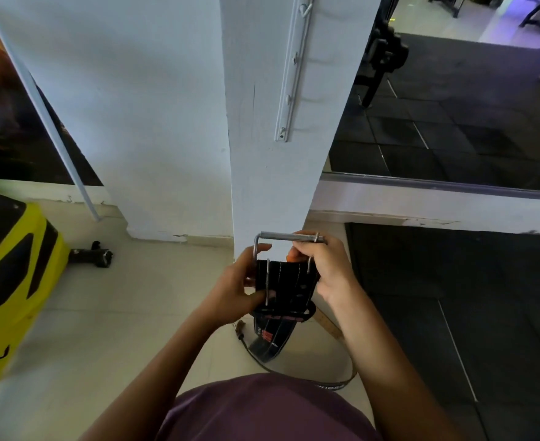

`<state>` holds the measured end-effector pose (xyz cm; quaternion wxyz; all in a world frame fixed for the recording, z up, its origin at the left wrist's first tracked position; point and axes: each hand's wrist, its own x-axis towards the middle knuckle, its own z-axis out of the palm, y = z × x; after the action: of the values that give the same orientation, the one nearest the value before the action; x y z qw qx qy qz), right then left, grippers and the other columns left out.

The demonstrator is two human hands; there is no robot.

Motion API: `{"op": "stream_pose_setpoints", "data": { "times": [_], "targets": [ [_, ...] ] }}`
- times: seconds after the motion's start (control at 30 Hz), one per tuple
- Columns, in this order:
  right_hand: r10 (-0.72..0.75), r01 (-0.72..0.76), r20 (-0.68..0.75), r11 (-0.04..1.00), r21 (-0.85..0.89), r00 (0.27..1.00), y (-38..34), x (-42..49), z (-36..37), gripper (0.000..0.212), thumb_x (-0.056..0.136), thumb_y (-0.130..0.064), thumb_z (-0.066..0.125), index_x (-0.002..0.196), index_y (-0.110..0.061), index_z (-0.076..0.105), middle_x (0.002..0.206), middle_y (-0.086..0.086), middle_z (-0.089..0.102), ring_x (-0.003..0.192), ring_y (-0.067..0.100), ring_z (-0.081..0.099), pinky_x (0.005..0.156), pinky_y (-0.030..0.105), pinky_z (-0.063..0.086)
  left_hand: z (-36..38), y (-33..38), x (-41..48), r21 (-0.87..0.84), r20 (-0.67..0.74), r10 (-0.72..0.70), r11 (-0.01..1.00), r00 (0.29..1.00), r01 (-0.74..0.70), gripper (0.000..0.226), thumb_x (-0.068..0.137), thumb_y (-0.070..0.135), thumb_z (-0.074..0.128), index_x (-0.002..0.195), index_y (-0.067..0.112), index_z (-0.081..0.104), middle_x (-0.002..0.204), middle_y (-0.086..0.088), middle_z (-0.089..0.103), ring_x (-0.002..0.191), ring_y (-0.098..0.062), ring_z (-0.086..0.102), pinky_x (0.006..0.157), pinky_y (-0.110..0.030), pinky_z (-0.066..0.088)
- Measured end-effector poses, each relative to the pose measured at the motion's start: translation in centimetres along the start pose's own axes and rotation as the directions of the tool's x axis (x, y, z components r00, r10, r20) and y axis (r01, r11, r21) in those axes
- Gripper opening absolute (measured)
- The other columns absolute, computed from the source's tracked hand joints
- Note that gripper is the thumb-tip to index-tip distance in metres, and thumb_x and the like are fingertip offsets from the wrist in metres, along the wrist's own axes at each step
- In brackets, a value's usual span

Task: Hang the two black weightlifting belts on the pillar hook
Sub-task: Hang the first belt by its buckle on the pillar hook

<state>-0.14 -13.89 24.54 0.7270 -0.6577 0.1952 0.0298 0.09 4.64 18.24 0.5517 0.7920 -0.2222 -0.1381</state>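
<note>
A black weightlifting belt with a large silver buckle is held in front of the base of the white pillar. My left hand grips the belt's left edge. My right hand holds the buckle end at the right. The belt's tail hangs down below my hands. A second belt, dark with white lettering, lies curved on the floor near my body. A white hook rail runs up the pillar, with an upper hook near the frame's top.
A yellow and black object stands at the left, with a small black item on the floor beside it. A mirror fills the wall at the right. Dark rubber mats cover the floor to the right; pale tiles are on the left.
</note>
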Motion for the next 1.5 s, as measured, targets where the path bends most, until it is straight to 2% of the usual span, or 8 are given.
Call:
{"op": "stream_pose_setpoints", "data": {
  "times": [0.13, 0.23, 0.53, 0.73, 0.93, 1.1, 1.33, 1.5],
  "targets": [
    [0.005, -0.003, 0.068, 0.999, -0.035, 0.998, -0.8, -0.3, 0.7, 0.014, 0.086, 0.006, 0.059, 0.095, 0.003, 0.07, 0.063, 0.011, 0.064, 0.058, 0.018, 0.063, 0.06, 0.025, 0.055, 0.5, 2.3, 0.3, -0.221, -0.237, -0.046, 0.975, 0.97, -0.008, 0.041, 0.072, 0.045, 0.076, 0.093, 0.01, 0.069, 0.064, -0.005, 0.063, 0.057, -0.014, 0.063, 0.057, -0.026, 0.052],
    [0.014, -0.007, 0.103, 0.998, -0.065, 0.995, -0.4, -0.6, 1.7, 0.013, 0.087, 0.0, 0.062, 0.098, 0.002, 0.07, 0.062, 0.008, 0.064, 0.059, 0.017, 0.063, 0.061, 0.026, 0.054, 0.5, 4.3, 1.9, -0.381, -0.465, -0.178, 0.925, 0.867, -0.015, 0.066, 0.089, 0.055, 0.056, 0.066, -0.006, 0.062, 0.052, -0.024, 0.052, 0.042, -0.013, 0.052, 0.046, -0.019, 0.041],
    [0.014, -0.023, 0.245, 0.999, 0.032, 0.969, 0.3, -1.1, 1.6, 0.029, 0.079, -0.009, 0.072, 0.105, 0.004, 0.066, 0.08, 0.012, 0.068, 0.08, 0.025, 0.066, 0.078, 0.034, 0.053, -0.3, 4.5, 2.5, -0.613, -0.379, -0.408, 0.783, 0.831, 0.105, 0.062, 0.083, 0.066, 0.049, 0.049, 0.014, 0.047, 0.047, -0.006, 0.046, 0.041, -0.018, 0.043, 0.044, -0.028, 0.038],
    [0.149, -0.19, 0.283, 0.974, 0.125, 0.948, 0.5, -1.7, 1.3, 0.056, 0.087, -0.066, 0.047, 0.073, -0.018, 0.072, 0.115, 0.007, 0.073, 0.116, 0.028, 0.062, 0.108, 0.053, 0.038, -2.9, 5.7, 3.4, -0.634, -0.36, -0.429, 0.764, 0.828, 0.121, 0.06, 0.084, 0.061, 0.057, 0.047, 0.015, 0.048, 0.046, -0.007, 0.047, 0.039, -0.017, 0.042, 0.044, -0.027, 0.038],
    [-0.042, 0.021, 0.199, 0.994, 0.107, 0.979, 0.3, -2.7, 2.8, 0.062, 0.068, -0.067, 0.068, 0.074, -0.006, 0.063, 0.111, 0.013, 0.074, 0.105, 0.028, 0.07, 0.09, 0.043, 0.054, -2.9, 6.9, 4.5, -0.658, -0.302, -0.432, 0.739, 0.85, 0.142, 0.052, 0.063, 0.061, 0.073, 0.048, 0.015, 0.055, 0.046, -0.004, 0.044, 0.039, -0.015, 0.039, 0.043, -0.024, 0.036],
    [-0.084, -0.002, 0.235, 0.94, 0.34, 0.968, 0.6, -2.8, 2.8, 0.066, 0.071, -0.079, 0.053, 0.066, -0.014, 0.063, 0.125, 0.017, 0.066, 0.127, 0.032, 0.055, 0.107, 0.05, 0.039, -3.1, 7.4, 5.3, -0.628, -0.296, -0.4, 0.766, 0.867, 0.138, 0.051, 0.063, 0.059, 0.073, 0.052, 0.011, 0.06, 0.045, -0.004, 0.044, 0.039, -0.014, 0.036, 0.043, -0.023, 0.033],
    [-0.069, 0.038, 0.14, 0.976, 0.217, 0.988, 0.6, -1.1, 2.4, 0.013, 0.082, -0.013, 0.064, 0.07, -0.015, 0.058, 0.111, 0.003, 0.073, 0.109, 0.026, 0.065, 0.092, 0.044, 0.05, -2.9, 7.2, 6.0, -0.656, -0.302, -0.414, 0.744, 0.859, 0.128, 0.048, 0.059, 0.052, 0.079, 0.052, 0.012, 0.055, 0.046, -0.002, 0.048, 0.041, -0.013, 0.04, 0.046, -0.022, 0.036],
    [-0.223, 0.206, 0.098, 0.965, 0.162, 0.97, -0.4, -0.1, 2.0, 0.028, 0.094, -0.036, 0.048, 0.084, -0.014, 0.062, 0.085, 0.002, 0.065, 0.088, 0.023, 0.062, 0.084, 0.036, 0.05, -3.5, 7.3, 7.1, -0.634, -0.312, -0.323, 0.771, 0.893, 0.057, 0.043, 0.053, 0.04, 0.085, 0.041, 0.019, 0.05, 0.045, -0.002, 0.046, 0.043, -0.014, 0.04, 0.046, -0.022, 0.036]
  ]
}}
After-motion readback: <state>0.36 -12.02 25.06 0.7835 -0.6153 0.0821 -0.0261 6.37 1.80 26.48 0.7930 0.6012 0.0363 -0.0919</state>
